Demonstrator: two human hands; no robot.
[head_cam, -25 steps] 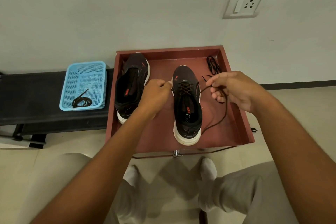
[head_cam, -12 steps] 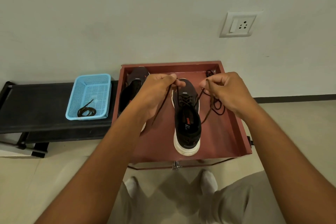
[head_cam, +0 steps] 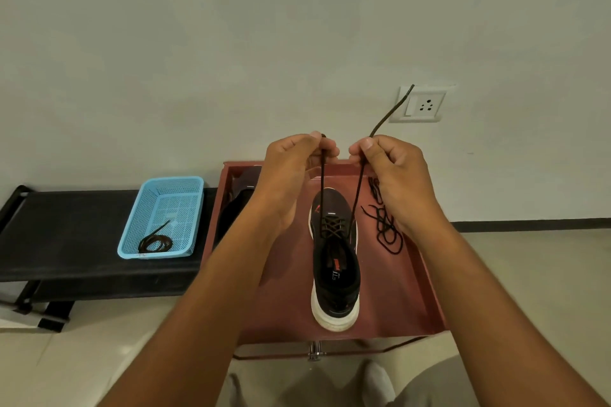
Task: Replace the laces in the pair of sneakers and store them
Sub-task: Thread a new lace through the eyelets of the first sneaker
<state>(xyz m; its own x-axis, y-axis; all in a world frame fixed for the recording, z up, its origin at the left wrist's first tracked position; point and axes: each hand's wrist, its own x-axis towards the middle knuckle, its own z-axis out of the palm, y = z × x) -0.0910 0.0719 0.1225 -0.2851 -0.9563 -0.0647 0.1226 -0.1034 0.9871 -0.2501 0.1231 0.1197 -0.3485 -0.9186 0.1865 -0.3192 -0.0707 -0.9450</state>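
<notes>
The second sneaker (head_cam: 239,205) is largely hidden behind the left hand (head_cam: 291,172); each end of the lace (head_cam: 358,188) is pinched by the left hand and the right hand (head_cam: 393,172), raised above the laced sneaker (head_cam: 335,261). The red tray (head_cam: 396,301) is set against a pale wall (head_cam: 231,43); a blue basket (head_cam: 165,218) is placed on the black bench (head_cam: 66,235) at left.

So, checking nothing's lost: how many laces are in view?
3: one threaded in the sneaker, both hands pulling its ends; one loose on the red tray; one coiled in the blue basket.
</notes>
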